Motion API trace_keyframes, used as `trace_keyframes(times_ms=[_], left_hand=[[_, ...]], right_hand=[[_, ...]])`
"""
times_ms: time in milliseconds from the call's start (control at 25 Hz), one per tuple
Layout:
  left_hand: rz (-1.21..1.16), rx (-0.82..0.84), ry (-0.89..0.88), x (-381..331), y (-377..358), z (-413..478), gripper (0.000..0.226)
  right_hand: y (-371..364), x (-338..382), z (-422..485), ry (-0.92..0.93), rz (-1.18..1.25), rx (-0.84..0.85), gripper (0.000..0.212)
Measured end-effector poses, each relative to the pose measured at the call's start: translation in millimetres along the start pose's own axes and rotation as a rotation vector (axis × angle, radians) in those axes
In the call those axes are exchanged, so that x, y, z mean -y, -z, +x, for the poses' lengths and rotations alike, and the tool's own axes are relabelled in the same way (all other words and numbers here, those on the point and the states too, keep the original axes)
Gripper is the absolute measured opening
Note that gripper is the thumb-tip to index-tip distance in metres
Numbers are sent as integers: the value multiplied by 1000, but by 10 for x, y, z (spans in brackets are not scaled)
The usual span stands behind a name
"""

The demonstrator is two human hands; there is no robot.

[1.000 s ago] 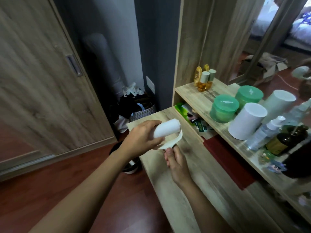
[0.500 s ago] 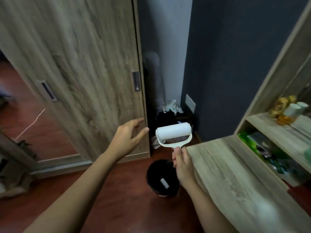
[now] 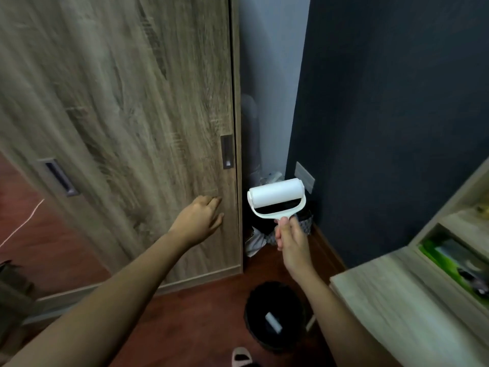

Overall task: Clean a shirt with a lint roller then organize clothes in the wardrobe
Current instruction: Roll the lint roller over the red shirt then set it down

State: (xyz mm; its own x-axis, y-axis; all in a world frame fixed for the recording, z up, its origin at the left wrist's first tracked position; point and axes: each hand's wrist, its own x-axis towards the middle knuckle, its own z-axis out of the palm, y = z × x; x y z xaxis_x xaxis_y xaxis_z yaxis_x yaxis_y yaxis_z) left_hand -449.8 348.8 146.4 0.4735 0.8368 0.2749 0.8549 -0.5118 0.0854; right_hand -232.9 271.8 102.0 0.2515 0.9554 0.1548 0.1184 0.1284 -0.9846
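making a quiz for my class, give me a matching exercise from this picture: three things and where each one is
Things:
1. lint roller
2. left hand
3. black bin

Places:
A. on the floor
B. gripped by the right hand
C. against the wardrobe door

Pairs: 1-B; 2-C; 3-A

No text, label, brand or number can be read anywhere in view. The green packet (image 3: 436,256) in the shelf (image 3: 412,242) compartment at the far right may carry print, but its face is too blurred to make out.
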Motion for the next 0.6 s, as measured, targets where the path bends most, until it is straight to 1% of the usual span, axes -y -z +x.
trace_keyframes(times_ms=[80,160,200,280,360,480,600], left_hand=[[173,19,-108,218,-162,498,43],[389,42,-241,395,-291,983,26],[468,61,-300,496,-347,1242,25],[583,125,-387,711,-455,1728,32],[645,171,-423,866,-526,2146,30],[706,347,-421,1027,-686,2612,34],[754,376,-492,1216,-844,2850,32]], right_hand=[[-100,-78,444,0,-10,-9,31],[-170,-104,868,-8,-18,-28,34],[-200,-115,1101,-11,-14,-40,36],[-244,-109,1497,-13,16,-67,36],[-264,-101,1837,-10,23,-82,33],[-283,-107,2217,-7,24,-91,40],[-338,-151,2458,-13,35,-97,50]])
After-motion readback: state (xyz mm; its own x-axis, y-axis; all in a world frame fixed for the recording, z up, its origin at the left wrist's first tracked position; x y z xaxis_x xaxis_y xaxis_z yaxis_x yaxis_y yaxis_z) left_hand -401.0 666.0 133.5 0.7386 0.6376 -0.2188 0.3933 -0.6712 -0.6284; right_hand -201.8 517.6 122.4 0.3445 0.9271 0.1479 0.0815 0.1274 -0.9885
